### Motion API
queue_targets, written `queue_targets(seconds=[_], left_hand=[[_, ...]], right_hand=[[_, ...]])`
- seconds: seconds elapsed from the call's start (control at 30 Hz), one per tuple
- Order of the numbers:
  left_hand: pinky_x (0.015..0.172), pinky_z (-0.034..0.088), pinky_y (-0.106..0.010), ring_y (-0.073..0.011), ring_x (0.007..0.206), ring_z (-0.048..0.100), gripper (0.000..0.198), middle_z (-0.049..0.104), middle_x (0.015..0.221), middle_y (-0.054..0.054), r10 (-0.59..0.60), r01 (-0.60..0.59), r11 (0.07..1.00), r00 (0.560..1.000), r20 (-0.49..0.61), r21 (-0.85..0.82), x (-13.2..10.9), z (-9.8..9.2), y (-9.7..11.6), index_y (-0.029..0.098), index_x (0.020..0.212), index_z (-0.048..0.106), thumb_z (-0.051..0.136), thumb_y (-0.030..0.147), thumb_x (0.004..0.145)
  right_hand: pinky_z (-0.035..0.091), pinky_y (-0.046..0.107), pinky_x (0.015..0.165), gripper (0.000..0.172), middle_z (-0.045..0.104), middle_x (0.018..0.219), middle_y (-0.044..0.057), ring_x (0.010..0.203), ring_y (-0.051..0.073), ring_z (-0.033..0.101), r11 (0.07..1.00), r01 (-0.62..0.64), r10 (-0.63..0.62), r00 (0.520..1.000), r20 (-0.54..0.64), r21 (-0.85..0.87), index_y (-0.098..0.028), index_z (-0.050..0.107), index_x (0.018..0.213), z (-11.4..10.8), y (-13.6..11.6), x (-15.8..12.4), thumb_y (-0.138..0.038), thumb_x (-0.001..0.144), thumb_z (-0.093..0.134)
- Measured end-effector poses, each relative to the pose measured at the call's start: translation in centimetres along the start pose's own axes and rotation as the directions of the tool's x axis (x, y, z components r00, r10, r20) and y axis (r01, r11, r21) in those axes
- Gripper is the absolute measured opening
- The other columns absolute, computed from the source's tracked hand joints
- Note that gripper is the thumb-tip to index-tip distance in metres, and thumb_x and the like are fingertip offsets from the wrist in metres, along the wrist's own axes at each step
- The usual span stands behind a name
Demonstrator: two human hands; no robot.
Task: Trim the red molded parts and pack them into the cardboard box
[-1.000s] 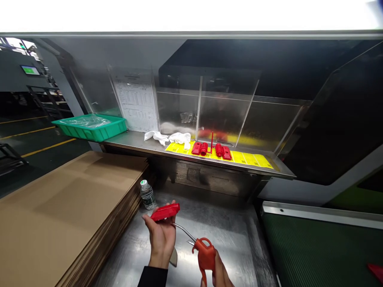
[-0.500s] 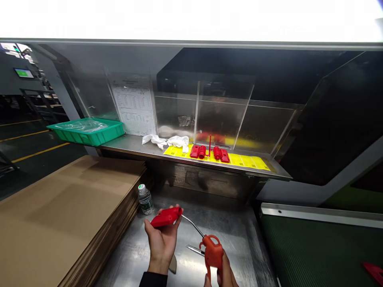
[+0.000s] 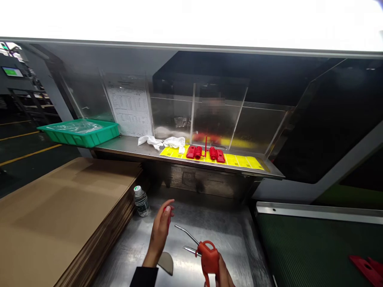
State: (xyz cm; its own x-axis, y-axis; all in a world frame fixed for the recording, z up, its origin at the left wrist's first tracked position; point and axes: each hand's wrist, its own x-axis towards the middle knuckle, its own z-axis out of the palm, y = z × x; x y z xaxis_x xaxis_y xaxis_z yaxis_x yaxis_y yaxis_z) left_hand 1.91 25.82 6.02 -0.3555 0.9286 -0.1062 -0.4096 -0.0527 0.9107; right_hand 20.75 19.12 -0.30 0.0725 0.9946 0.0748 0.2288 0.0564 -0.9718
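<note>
**Overexposed top band, dim far left, glare on steel**

A white overexposed band (image 3: 191,20) washes out the far top. Reflections streak the acrylic dividers (image 3: 218,119), and soft glare lies on the steel table (image 3: 236,227). The far-left floor (image 3: 26,167) sits dim. Straight edges bow near the frame's sides; the left hand (image 3: 160,233) looks slightly soft.

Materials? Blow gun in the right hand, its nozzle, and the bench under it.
Blow gun: probably moulded plastic, matte orange-red, smooth with rounded edges. Nozzle: bright metal tube, going by its shine. Bench: likely brushed stainless steel, from the streaky reflections.
</note>
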Motion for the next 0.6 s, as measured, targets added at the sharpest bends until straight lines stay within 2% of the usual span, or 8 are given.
queue_targets(seconds=[0.07, 0.13, 0.23, 0.3, 0.37, 0.43, 0.5, 0.6], left_hand=[[0.042, 0.040, -0.017, -0.0132, 0.054, 0.058, 0.036, 0.065, 0.067, -0.002, -0.167, 0.154, 0.981, 0.980, 0.109, 0.115, 0.4, -1.1, 0.7, 0.019, 0.097, 0.075, 0.077, 0.049, 0.076], [0.030, 0.028, -0.020, -0.0162, 0.035, 0.052, 0.036, 0.059, 0.049, -0.003, -0.365, 0.324, 0.923, 0.908, 0.205, 0.208, 0.4, -1.9, 1.4, 0.012, 0.085, 0.075, 0.077, 0.047, 0.075], [0.032, 0.042, -0.031, -0.0292, 0.041, 0.063, 0.040, 0.067, 0.057, -0.011, -0.483, 0.457, 0.876, 0.828, 0.285, 0.156, -0.2, -2.0, 1.6, 0.012, 0.090, 0.072, 0.066, 0.051, 0.082], [0.052, 0.057, -0.042, -0.0326, 0.068, 0.073, 0.042, 0.072, 0.081, -0.012, -0.391, 0.411, 0.911, 0.889, 0.237, -0.039, -0.4, -1.5, 0.5, 0.019, 0.106, 0.065, 0.045, 0.054, 0.093], [0.071, 0.060, -0.045, -0.0294, 0.091, 0.073, 0.048, 0.070, 0.096, -0.011, -0.278, 0.292, 0.928, 0.956, 0.092, -0.233, -0.3, -0.7, -1.3, 0.023, 0.116, 0.055, 0.020, 0.052, 0.098], [0.079, 0.059, -0.047, -0.0285, 0.098, 0.071, 0.057, 0.067, 0.098, -0.012, -0.231, 0.201, 0.917, 0.972, -0.047, -0.344, -0.1, 0.2, -3.4, 0.023, 0.118, 0.049, 0.004, 0.051, 0.098], [0.081, 0.058, -0.049, -0.0303, 0.099, 0.071, 0.055, 0.065, 0.097, -0.011, -0.218, 0.159, 0.909, 0.969, -0.114, -0.386, 0.0, 1.0, -5.2, 0.024, 0.116, 0.049, 0.011, 0.059, 0.098], [0.081, 0.058, -0.039, -0.0277, 0.103, 0.069, 0.037, 0.064, 0.102, -0.004, -0.152, 0.090, 0.930, 0.977, -0.151, -0.356, -0.2, 1.9, -6.5, 0.030, 0.114, 0.056, 0.058, 0.056, 0.088]], right_hand=[[0.056, 0.032, 0.072, 0.030, 0.068, 0.083, 0.000, 0.073, 0.014, 0.065, 1.000, -0.007, 0.007, 1.000, 0.004, -0.011, -0.018, 0.067, 0.095, -0.4, 0.2, -0.6, -0.046, 0.094, 0.056], [0.056, 0.032, 0.074, 0.029, 0.069, 0.091, 0.001, 0.080, 0.015, 0.066, 0.999, -0.020, 0.020, 1.000, -0.005, -0.026, -0.019, 0.066, 0.099, -1.0, 0.7, -0.8, -0.047, 0.093, 0.059], [0.056, 0.031, 0.072, 0.030, 0.069, 0.090, 0.001, 0.077, 0.014, 0.065, 0.997, -0.049, 0.049, 0.999, -0.018, -0.054, -0.018, 0.066, 0.099, -1.9, 2.0, -0.2, -0.047, 0.093, 0.059], [0.055, 0.030, 0.066, 0.033, 0.066, 0.077, -0.002, 0.067, 0.012, 0.063, 0.995, -0.069, 0.068, 0.998, -0.013, -0.079, -0.017, 0.067, 0.093, -2.4, 3.3, 0.5, -0.047, 0.095, 0.055], [0.052, 0.028, 0.058, 0.039, 0.059, 0.060, -0.003, 0.055, 0.012, 0.059, 0.991, -0.080, 0.080, 0.997, 0.002, -0.108, -0.019, 0.069, 0.081, -2.7, 4.7, 1.5, -0.046, 0.097, 0.047], [0.049, 0.028, 0.050, 0.047, 0.050, 0.049, -0.003, 0.047, 0.014, 0.055, 0.987, -0.074, 0.077, 0.997, 0.017, -0.143, -0.022, 0.070, 0.069, -2.9, 6.2, 2.5, -0.045, 0.097, 0.039], [0.046, 0.027, 0.046, 0.047, 0.049, 0.046, -0.002, 0.043, 0.014, 0.053, 0.981, -0.053, 0.058, 0.998, 0.023, -0.186, -0.023, 0.069, 0.065, -3.0, 7.5, 3.2, -0.043, 0.094, 0.039], [0.048, 0.026, 0.048, 0.031, 0.056, 0.054, -0.003, 0.047, 0.013, 0.055, 0.965, -0.001, 0.002, 1.000, 0.005, -0.262, -0.021, 0.070, 0.075, -3.3, 9.3, 3.1, -0.040, 0.089, 0.050]])
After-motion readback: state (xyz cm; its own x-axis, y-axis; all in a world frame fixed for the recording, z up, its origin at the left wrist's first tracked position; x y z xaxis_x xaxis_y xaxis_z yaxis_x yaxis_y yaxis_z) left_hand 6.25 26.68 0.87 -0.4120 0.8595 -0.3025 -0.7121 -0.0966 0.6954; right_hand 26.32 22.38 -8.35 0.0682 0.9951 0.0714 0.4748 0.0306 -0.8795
